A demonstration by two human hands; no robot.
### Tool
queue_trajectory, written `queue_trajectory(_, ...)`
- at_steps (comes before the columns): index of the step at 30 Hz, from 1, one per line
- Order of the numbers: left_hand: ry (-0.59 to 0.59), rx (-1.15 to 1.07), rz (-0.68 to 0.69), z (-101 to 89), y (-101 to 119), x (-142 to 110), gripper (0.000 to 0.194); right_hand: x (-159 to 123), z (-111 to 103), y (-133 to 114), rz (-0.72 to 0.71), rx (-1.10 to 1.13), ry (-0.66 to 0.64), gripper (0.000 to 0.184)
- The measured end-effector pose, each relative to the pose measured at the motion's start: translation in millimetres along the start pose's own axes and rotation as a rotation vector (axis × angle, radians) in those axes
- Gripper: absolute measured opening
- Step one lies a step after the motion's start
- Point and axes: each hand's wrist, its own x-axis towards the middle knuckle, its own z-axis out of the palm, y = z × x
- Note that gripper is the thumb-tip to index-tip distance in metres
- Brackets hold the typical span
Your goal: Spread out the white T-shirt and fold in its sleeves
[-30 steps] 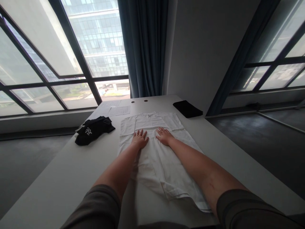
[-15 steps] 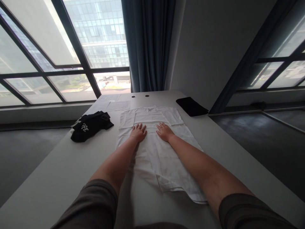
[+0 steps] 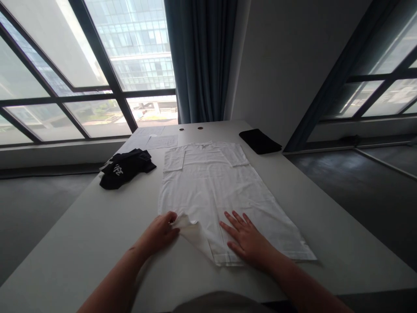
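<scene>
A white T-shirt (image 3: 215, 187) lies spread flat on the white table (image 3: 81, 234), its collar at the far end and both side parts folded toward the middle. My left hand (image 3: 160, 234) is closed on the shirt's near left hem corner, which is lifted a little off the table. Fingers spread, my right hand (image 3: 248, 240) lies flat on the near hem of the shirt.
A crumpled black garment with white lettering (image 3: 125, 167) lies on the table's left side. A folded black cloth (image 3: 259, 141) sits at the far right. Paper sheets (image 3: 161, 141) lie beyond the shirt near the window. The table's right edge drops to a dark floor.
Both hands slid from the shirt's chest back to its near hem. The left hand took hold of the near left corner. The wrinkled bottom part now lies flatter.
</scene>
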Motion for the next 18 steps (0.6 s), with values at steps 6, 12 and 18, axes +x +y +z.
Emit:
queue_trajectory(6,-0.178,0.005,0.161,-25.9,-9.9,-43.4,0.034,-9.4,-6.5,-15.7,-0.012,0.024,-0.026,0.068)
queue_trajectory(12,-0.134,0.086,0.101,-30.2,-20.9,-82.3,0.035,-14.3,-10.6,-17.4,-0.025,-0.002,-0.042,0.066)
queue_trajectory(18,-0.099,0.101,0.096,-38.3,-15.7,-98.8,0.025,-21.1,-7.4,-24.3,-0.014,-0.003,-0.055,0.067)
